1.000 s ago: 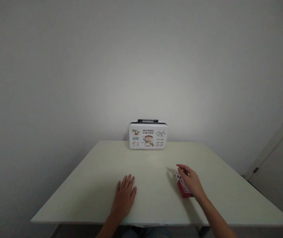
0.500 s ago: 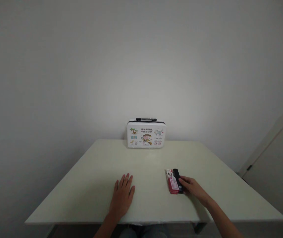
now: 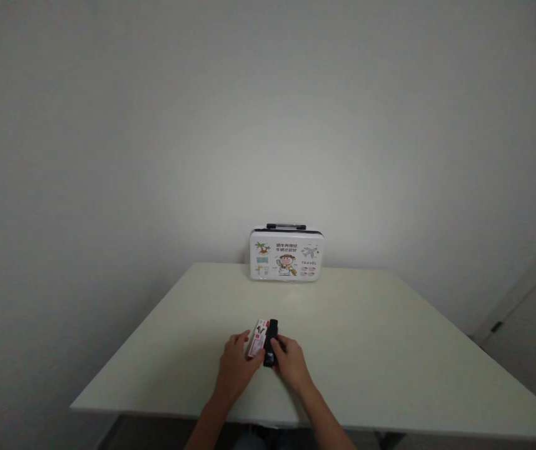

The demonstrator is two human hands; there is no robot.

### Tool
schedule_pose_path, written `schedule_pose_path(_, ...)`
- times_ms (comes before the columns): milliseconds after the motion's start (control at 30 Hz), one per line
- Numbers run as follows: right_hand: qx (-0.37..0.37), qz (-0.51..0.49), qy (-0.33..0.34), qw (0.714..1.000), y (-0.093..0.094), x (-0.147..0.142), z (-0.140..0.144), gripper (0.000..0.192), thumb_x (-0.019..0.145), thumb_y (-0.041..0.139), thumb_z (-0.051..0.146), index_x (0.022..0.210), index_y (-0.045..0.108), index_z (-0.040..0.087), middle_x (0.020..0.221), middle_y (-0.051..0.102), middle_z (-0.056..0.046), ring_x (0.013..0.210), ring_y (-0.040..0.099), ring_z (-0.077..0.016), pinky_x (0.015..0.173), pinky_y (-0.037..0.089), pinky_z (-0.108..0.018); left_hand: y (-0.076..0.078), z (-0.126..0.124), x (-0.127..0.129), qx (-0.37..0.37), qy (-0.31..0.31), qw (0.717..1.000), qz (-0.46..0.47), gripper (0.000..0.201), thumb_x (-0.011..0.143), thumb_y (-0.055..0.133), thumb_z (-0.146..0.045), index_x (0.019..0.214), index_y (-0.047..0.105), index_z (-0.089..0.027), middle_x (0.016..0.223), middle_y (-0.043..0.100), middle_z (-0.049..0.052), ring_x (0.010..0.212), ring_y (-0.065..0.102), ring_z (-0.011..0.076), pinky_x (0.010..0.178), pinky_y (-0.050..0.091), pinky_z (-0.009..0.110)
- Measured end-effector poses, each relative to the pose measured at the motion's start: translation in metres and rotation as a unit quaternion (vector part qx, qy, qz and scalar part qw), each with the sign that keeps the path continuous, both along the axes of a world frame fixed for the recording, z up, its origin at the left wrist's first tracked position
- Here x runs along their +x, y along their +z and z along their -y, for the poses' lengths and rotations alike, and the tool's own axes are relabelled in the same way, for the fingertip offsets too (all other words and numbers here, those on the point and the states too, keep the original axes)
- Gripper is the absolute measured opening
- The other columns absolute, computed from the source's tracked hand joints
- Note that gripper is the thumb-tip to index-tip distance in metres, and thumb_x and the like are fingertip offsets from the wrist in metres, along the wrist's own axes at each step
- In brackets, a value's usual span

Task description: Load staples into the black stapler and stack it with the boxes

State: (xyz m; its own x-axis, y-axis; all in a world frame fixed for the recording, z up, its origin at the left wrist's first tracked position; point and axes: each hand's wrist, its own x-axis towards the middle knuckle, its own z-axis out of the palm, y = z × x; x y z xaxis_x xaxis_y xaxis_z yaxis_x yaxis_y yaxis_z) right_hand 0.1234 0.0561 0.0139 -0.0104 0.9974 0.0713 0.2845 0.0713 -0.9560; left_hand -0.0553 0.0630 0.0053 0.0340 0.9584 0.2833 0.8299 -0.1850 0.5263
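In the head view, a slim black stapler [image 3: 271, 340] and a small pink-and-white printed box [image 3: 258, 336] lie side by side near the middle of the table's front part. My right hand [image 3: 291, 362] grips the stapler from the right, thumb on top of it. From the left, my left hand [image 3: 238, 367] closes round the box, with its fingers at the far left side and its thumb at the near end. Parts of both things are hidden behind my thumbs and fingers.
At the back of the pale table [image 3: 366, 350], a white case [image 3: 287, 255] with cartoon prints and a black handle stands upright by the wall. The front edge of the table is close to me. A door [image 3: 530, 312] is at the right.
My right hand has brought the stapler and box leftward to in front of me. My left hand, flat on the table before, has come to the box. The view has shifted slightly.
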Motion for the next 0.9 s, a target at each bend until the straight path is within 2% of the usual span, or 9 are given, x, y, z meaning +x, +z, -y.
schedule_pose_path(167,0.017,0.023,-0.016,0.999,0.009,0.018,0.009,0.060,0.091,0.050,0.063,0.110,0.074,0.012,0.087,0.074,-0.011,0.074,0.068,-0.0242,0.061,0.052,-0.029,0.022,0.020,0.015,-0.010,0.014,0.998,-0.058,0.036,0.088,0.058,-0.040,0.120,0.063,-0.026,0.113,0.062,0.006,0.106,0.060,0.0227,0.089,0.043,0.032)
schedule_pose_path(300,0.008,0.037,-0.046,0.998,0.014,0.036,0.023,0.065,0.088,0.050,0.067,0.112,0.074,0.011,0.087,0.075,-0.013,0.075,0.069,-0.0264,0.060,0.053,-0.031,0.027,0.026,0.008,-0.012,0.025,0.999,-0.043,0.032,0.087,0.059,-0.034,0.117,0.064,-0.025,0.110,0.062,0.005,0.098,0.061,0.0197,0.087,0.043,0.029)
schedule_pose_path(500,-0.010,0.027,-0.086,0.996,0.017,0.054,0.040,0.065,0.085,0.054,0.069,0.110,0.075,0.012,0.085,0.075,-0.012,0.071,0.068,-0.0267,0.058,0.053,-0.032,0.026,0.002,-0.029,0.018,0.095,0.995,-0.014,0.037,0.091,0.052,-0.043,0.117,0.065,-0.020,0.107,0.063,0.008,0.095,0.061,0.0225,0.087,0.045,0.032)
schedule_pose_path(600,-0.016,0.018,-0.088,0.996,0.018,0.056,0.043,0.065,0.085,0.055,0.069,0.109,0.076,0.012,0.082,0.074,-0.012,0.069,0.068,-0.0264,0.057,0.053,-0.032,0.028,-0.014,-0.039,0.025,0.111,0.993,-0.024,0.037,0.091,0.053,-0.042,0.115,0.066,-0.018,0.105,0.063,0.009,0.097,0.060,0.0236,0.087,0.045,0.032)
schedule_pose_path(667,-0.016,0.015,-0.082,0.996,0.018,0.057,0.044,0.065,0.085,0.055,0.069,0.108,0.075,0.012,0.081,0.074,-0.011,0.068,0.067,-0.0257,0.056,0.052,-0.031,0.028,-0.015,-0.044,0.029,0.119,0.992,-0.028,0.039,0.092,0.051,-0.043,0.117,0.066,-0.017,0.106,0.063,0.010,0.100,0.059,0.0255,0.088,0.044,0.034)
schedule_pose_path(800,-0.021,0.003,-0.087,0.996,0.016,0.055,0.045,0.065,0.085,0.055,0.069,0.109,0.075,0.011,0.081,0.073,-0.011,0.064,0.066,-0.0235,0.054,0.051,-0.030,0.019,0.008,-0.063,0.038,0.171,0.982,-0.069,0.043,0.095,0.045,-0.049,0.122,0.064,-0.020,0.113,0.061,0.011,0.107,0.056,0.0291,0.088,0.044,0.041)
schedule_pose_path(900,-0.020,-0.010,-0.093,0.995,0.014,0.054,0.045,0.065,0.085,0.056,0.068,0.110,0.074,0.011,0.082,0.073,-0.011,0.063,0.065,-0.0232,0.053,0.050,-0.030,0.008,0.035,-0.075,0.021,0.189,0.975,-0.118,0.043,0.092,0.050,-0.050,0.124,0.063,-0.024,0.120,0.059,0.011,0.111,0.053,0.0315,0.089,0.043,0.047)
